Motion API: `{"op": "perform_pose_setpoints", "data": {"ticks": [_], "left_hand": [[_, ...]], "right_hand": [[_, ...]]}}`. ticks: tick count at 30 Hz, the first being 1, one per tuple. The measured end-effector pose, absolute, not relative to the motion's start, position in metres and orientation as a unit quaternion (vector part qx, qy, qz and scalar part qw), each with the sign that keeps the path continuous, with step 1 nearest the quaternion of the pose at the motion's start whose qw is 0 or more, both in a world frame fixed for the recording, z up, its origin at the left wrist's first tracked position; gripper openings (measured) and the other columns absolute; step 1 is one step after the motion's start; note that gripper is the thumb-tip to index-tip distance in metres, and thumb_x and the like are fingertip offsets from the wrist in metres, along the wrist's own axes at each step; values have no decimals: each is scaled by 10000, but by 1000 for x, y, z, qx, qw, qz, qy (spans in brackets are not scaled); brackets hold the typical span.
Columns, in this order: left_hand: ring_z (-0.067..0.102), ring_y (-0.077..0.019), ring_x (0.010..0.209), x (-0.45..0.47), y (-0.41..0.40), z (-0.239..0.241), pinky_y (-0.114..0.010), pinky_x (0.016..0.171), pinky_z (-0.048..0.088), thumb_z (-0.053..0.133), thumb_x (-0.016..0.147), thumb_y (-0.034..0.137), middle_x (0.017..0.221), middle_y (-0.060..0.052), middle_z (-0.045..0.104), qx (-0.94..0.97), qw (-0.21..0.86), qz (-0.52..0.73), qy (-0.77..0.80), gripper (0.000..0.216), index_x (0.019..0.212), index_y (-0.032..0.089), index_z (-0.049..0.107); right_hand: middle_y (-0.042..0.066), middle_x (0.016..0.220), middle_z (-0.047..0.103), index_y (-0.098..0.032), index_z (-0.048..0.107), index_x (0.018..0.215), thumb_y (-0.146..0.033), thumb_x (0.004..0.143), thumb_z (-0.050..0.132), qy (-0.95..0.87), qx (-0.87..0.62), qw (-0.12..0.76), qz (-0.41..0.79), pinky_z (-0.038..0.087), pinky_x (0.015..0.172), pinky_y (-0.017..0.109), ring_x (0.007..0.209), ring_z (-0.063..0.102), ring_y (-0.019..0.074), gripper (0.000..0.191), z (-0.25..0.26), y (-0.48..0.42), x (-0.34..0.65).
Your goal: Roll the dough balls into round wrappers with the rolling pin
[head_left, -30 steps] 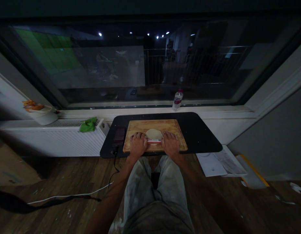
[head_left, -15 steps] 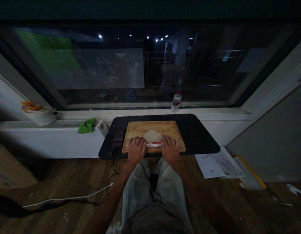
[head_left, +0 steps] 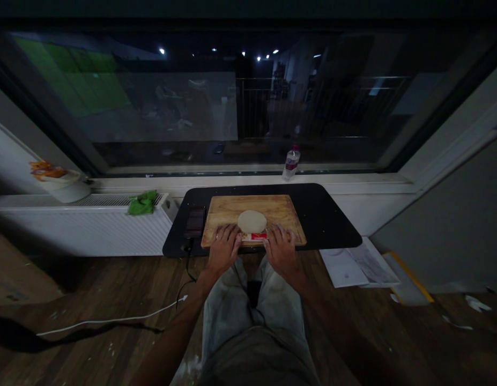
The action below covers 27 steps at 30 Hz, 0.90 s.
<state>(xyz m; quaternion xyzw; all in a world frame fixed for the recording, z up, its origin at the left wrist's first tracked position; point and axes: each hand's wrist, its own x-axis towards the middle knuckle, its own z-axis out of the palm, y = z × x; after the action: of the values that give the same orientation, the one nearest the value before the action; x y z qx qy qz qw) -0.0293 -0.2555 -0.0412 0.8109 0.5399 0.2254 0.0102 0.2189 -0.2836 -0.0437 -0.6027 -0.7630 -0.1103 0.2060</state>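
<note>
- On the wooden board (head_left: 280,206), toward its near edge, lies a pale round of dough (head_left: 252,220), flat and roughly circular, with a short roller (head_left: 255,236) touching its near rim; only the roller's red-and-white middle shows
- Both hands are spread palm-down with fingers stretched forward, not curled: the left hand (head_left: 223,247) covers the roller's left end and the right hand (head_left: 281,247) its right end, so the dough sits just beyond and between the fingertips
- The dough looks soft, light and limp to me; it would sag or stretch if lifted by one edge, so I'd take it from underneath with flat fingers on both sides, and it may cling to the wood
- The roller seems stiff and free to turn, best held at its two ends, where the hands are
- The board rests on a dark table (head_left: 328,220) with a dark device (head_left: 195,222) just left of it; a water bottle (head_left: 290,162) stands on the sill behind, well apart
</note>
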Motion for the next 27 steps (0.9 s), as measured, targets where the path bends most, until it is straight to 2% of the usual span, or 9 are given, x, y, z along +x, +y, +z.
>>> {"op": "perform_pose_setpoints", "data": {"ticks": [6, 12, 16, 21, 27], "left_hand": [[529, -273, 1596, -43, -248, -44, -551, 1445, 280, 464, 1178, 362, 1611, -84, 699, 842, 35, 229, 487, 431, 1534, 258, 684], [606, -300, 1522, -48, -239, -50, -589, 1367, 412, 545, 1152, 349, 1538, -96, 753, 841, 55, 281, 460, 382, 1475, 253, 726], [594, -315, 1553, -49, -235, -44, -611, 1365, 403, 597, 1133, 373, 1575, -103, 736, 854, 53, 247, 456, 400, 1493, 261, 728], [541, -337, 1619, -43, -230, -29, -636, 1374, 352, 612, 1139, 503, 1668, -69, 669, 866, 33, 191, 462, 461, 1558, 334, 703], [600, -310, 1575, -41, -219, -21, -552, 1323, 434, 601, 1151, 489, 1647, -70, 683, 879, 65, 160, 444, 426, 1498, 299, 759]], "right_hand": [[180, 1653, 641, -193, 681, 1525, -343, 1190, 425, -777, -590, 197, -99, 226, 1326, 575, 1614, 434, 341, 447, -43, -278, 225], [175, 1590, 688, -192, 707, 1462, -342, 1187, 459, -783, -578, 210, -94, 242, 1318, 574, 1542, 503, 338, 400, -42, -273, 227], [139, 1560, 717, -260, 683, 1542, -343, 1193, 457, -795, -565, 208, -73, 265, 1308, 571, 1489, 551, 329, 424, -36, -272, 230], [135, 1594, 699, -308, 684, 1586, -338, 1193, 454, -812, -550, 194, -35, 317, 1286, 579, 1472, 582, 331, 456, -28, -268, 235], [118, 1684, 638, -304, 713, 1571, -284, 1172, 467, -823, -538, 181, 16, 364, 1314, 586, 1529, 585, 325, 470, -22, -261, 236]]}}
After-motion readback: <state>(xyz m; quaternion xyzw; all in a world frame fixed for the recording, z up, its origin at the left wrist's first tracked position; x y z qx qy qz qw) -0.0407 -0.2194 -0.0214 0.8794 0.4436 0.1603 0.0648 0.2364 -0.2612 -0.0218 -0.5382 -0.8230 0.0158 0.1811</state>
